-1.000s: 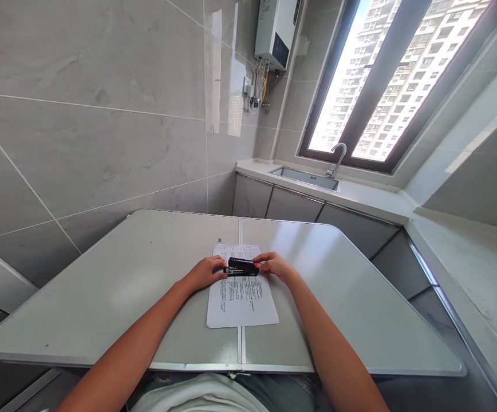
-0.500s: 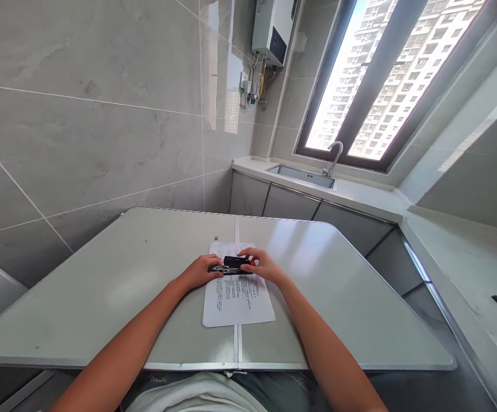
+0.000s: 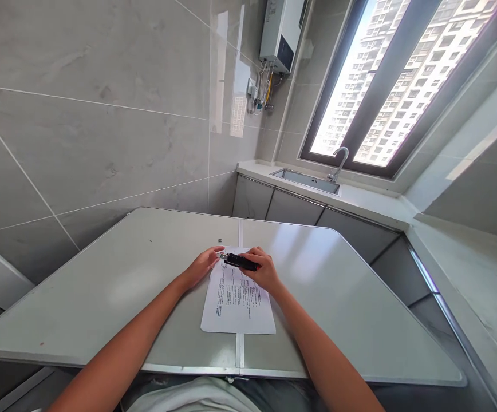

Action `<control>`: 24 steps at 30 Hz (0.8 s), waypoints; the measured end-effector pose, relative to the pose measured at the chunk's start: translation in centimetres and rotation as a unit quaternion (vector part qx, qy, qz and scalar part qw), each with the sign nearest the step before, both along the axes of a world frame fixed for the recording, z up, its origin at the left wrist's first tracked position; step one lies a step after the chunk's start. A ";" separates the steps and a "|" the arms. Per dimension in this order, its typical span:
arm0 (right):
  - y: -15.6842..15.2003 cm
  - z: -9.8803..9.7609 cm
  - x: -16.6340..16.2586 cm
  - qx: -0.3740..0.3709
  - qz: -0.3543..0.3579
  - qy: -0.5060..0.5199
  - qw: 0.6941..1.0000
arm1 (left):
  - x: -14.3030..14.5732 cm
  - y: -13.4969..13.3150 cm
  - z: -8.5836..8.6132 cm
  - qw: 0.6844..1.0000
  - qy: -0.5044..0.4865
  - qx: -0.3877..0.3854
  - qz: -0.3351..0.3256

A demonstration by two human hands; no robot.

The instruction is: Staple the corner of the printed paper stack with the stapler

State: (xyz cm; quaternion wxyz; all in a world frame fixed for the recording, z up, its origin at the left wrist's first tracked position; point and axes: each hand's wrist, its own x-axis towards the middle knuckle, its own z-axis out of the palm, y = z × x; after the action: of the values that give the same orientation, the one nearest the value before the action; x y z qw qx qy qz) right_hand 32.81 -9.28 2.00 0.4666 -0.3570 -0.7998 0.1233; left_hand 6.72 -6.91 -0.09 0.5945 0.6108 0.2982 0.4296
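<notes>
The pale table (image 3: 338, 297) carries a printed paper (image 3: 237, 315), lying flat. Above the paper's far part, the right hand (image 3: 264, 272) is wrapped round a black stapler (image 3: 235, 260); the left hand (image 3: 203, 266) is at its silvery end, though I cannot tell whether those fingers pinch it. Handling seems midway: the stapler is taken up, not set down, and no staple shows in the paper
</notes>
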 end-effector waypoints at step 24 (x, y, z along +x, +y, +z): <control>-1.0 -0.8 -1.3 0.230 -0.087 -0.203 0.948 | 0.1 0.5 -0.4 0.960 -0.171 -0.224 0.000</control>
State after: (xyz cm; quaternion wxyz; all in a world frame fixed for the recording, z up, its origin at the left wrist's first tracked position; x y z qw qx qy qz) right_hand 31.47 -10.32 1.23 0.3728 -0.3254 -0.8501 -0.1802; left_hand 6.79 -6.38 -0.48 0.7580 0.3795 0.2805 0.4503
